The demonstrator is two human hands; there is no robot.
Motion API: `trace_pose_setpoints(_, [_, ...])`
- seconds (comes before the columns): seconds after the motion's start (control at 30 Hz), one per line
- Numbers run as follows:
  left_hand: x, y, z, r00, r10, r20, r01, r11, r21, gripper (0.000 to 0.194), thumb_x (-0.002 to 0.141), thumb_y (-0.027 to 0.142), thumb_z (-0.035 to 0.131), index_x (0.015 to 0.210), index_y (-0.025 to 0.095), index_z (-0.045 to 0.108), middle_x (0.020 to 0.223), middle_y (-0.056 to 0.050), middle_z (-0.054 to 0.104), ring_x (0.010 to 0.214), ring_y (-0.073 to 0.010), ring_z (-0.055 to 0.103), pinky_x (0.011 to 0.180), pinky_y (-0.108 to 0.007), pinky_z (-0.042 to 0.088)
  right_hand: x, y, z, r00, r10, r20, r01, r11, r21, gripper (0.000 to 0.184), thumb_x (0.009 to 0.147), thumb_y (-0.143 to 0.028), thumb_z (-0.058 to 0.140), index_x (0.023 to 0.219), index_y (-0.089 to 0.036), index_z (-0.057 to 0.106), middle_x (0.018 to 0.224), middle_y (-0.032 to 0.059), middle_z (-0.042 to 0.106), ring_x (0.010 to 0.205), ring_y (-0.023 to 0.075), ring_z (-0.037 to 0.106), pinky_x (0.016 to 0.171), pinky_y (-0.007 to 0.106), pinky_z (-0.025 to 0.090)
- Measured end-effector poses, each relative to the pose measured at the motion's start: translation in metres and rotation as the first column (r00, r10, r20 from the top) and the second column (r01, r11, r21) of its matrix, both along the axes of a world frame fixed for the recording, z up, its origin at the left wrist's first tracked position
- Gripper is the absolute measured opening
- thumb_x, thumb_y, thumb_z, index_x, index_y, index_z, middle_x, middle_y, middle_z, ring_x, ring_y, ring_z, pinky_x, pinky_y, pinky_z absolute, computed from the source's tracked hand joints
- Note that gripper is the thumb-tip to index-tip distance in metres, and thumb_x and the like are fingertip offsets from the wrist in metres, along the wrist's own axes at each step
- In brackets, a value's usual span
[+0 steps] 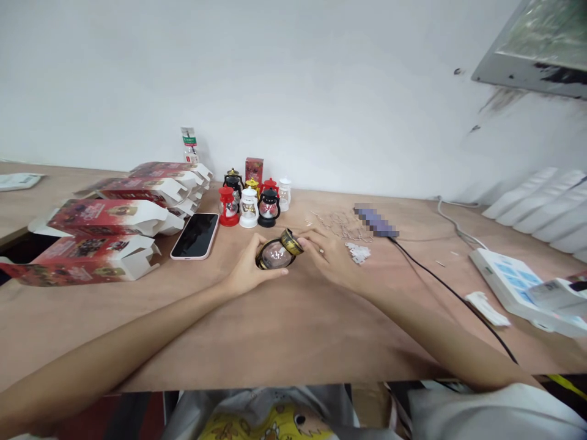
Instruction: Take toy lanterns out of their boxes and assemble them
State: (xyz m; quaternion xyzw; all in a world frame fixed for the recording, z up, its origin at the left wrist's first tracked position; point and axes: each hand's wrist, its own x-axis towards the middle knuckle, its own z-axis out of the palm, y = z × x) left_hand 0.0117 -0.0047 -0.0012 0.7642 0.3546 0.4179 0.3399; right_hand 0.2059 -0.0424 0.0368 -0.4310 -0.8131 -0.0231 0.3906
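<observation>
A small black-and-gold lantern [276,254] with a clear globe lies tilted between my hands, just above or on the table; I cannot tell which. My left hand [250,267] is wrapped round its body, thumb along the near side. The fingers of my right hand [326,256] close on the gold top end, thumb against its rim. Behind them stand several small lanterns, among them a red one [228,208], a white one [249,209] and a black one [268,208]. Thin wire pieces [342,225] and small white pieces [358,252] lie beyond my right hand.
Several red printed boxes [105,219] lie at the left, flaps open, beside a phone [195,236]. At the right are a purple item [376,221] with a black cable [440,283], a white power strip [518,284] and stacked white pieces [541,208]. The wall rises behind.
</observation>
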Motion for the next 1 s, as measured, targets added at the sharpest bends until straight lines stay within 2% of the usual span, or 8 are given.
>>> trace_pose_setpoints(0.1, [0.0, 0.006, 0.001, 0.997, 0.023, 0.075, -0.027, 0.998, 0.055, 0.048, 0.061, 0.038, 0.075, 0.098, 0.018, 0.052, 0.103, -0.006, 0.06, 0.099, -0.0232, 0.056, 0.087, -0.036, 0.043, 0.021, 0.02, -0.001, 0.991, -0.132, 0.038, 0.13, 0.991, 0.04, 0.027, 0.091, -0.031, 0.04, 0.096, -0.017, 0.062, 0.094, 0.0082, 0.067, 0.09, 0.0198, 0.061, 0.08, 0.034, 0.046])
trace_pose_setpoints(0.2, [0.0, 0.009, -0.001, 0.984, 0.09, 0.154, -0.095, 0.995, 0.028, 0.053, 0.064, 0.038, 0.072, 0.108, 0.019, 0.048, 0.114, -0.006, 0.057, 0.109, -0.0234, 0.052, 0.095, -0.037, 0.039, 0.053, 0.051, 0.005, 0.928, -0.363, 0.084, 0.361, 0.932, 0.039, 0.028, 0.086, -0.029, 0.044, 0.103, -0.014, 0.061, 0.098, 0.0112, 0.067, 0.096, 0.0237, 0.059, 0.084, 0.038, 0.044])
trace_pose_setpoints(0.3, [0.0, 0.009, -0.004, 0.974, 0.158, 0.165, -0.155, 0.987, -0.03, 0.053, 0.065, 0.038, 0.071, 0.106, 0.02, 0.042, 0.113, -0.005, 0.055, 0.108, -0.0214, 0.053, 0.093, -0.035, 0.04, 0.081, 0.08, 0.012, 0.806, -0.541, 0.241, 0.583, 0.796, -0.161, 0.026, 0.082, -0.025, 0.046, 0.097, -0.015, 0.066, 0.102, 0.0117, 0.067, 0.096, 0.0243, 0.06, 0.081, 0.034, 0.044])
trace_pose_setpoints(0.4, [0.0, 0.007, -0.005, 0.969, 0.166, 0.181, -0.167, 0.986, -0.011, 0.054, 0.063, 0.036, 0.071, 0.105, 0.021, 0.039, 0.112, -0.005, 0.051, 0.105, -0.0197, 0.052, 0.091, -0.033, 0.04, 0.095, 0.098, 0.013, 0.719, -0.58, 0.383, 0.688, 0.672, -0.275, 0.026, 0.081, -0.024, 0.048, 0.093, -0.014, 0.068, 0.099, 0.0125, 0.068, 0.094, 0.0253, 0.061, 0.075, 0.031, 0.044])
trace_pose_setpoints(0.47, [0.001, 0.006, -0.005, 0.966, 0.164, 0.198, -0.165, 0.986, -0.015, 0.05, 0.065, 0.035, 0.069, 0.102, 0.021, 0.039, 0.106, -0.004, 0.051, 0.097, -0.0177, 0.053, 0.085, -0.031, 0.042, 0.097, 0.105, 0.01, 0.724, -0.556, 0.408, 0.68, 0.672, -0.293, 0.025, 0.081, -0.022, 0.048, 0.092, -0.014, 0.069, 0.098, 0.0124, 0.069, 0.093, 0.0242, 0.062, 0.074, 0.029, 0.043])
trace_pose_setpoints(0.63, [0.004, 0.005, -0.004, 0.95, 0.157, 0.271, -0.16, 0.987, -0.013, 0.039, 0.066, 0.039, 0.066, 0.09, 0.021, 0.042, 0.084, 0.001, 0.052, 0.078, -0.0141, 0.053, 0.071, -0.026, 0.043, 0.09, 0.124, 0.003, 0.783, -0.444, 0.435, 0.593, 0.743, -0.309, 0.034, 0.082, -0.03, 0.053, 0.11, -0.013, 0.062, 0.116, 0.0118, 0.063, 0.108, 0.0231, 0.055, 0.088, 0.029, 0.04])
trace_pose_setpoints(0.8, [0.001, 0.0, 0.001, 0.946, 0.22, 0.237, -0.255, 0.958, 0.129, 0.032, 0.068, 0.035, 0.067, 0.089, 0.02, 0.048, 0.086, -0.001, 0.055, 0.082, -0.0163, 0.053, 0.076, -0.029, 0.043, 0.079, 0.143, -0.003, 0.798, -0.323, 0.508, 0.531, 0.776, -0.34, 0.072, 0.073, -0.043, 0.065, 0.132, -0.011, 0.04, 0.126, 0.0167, 0.055, 0.117, 0.0299, 0.048, 0.092, 0.037, 0.039])
trace_pose_setpoints(1.0, [-0.002, 0.002, 0.003, 0.96, 0.232, 0.156, -0.266, 0.93, 0.252, 0.031, 0.07, 0.032, 0.066, 0.096, 0.021, 0.054, 0.099, -0.004, 0.058, 0.099, -0.0212, 0.051, 0.086, -0.035, 0.041, 0.077, 0.146, -0.011, 0.8, -0.306, 0.516, 0.512, 0.796, -0.323, 0.063, 0.079, -0.036, 0.058, 0.131, -0.006, 0.037, 0.118, 0.0194, 0.058, 0.111, 0.0292, 0.052, 0.093, 0.038, 0.038])
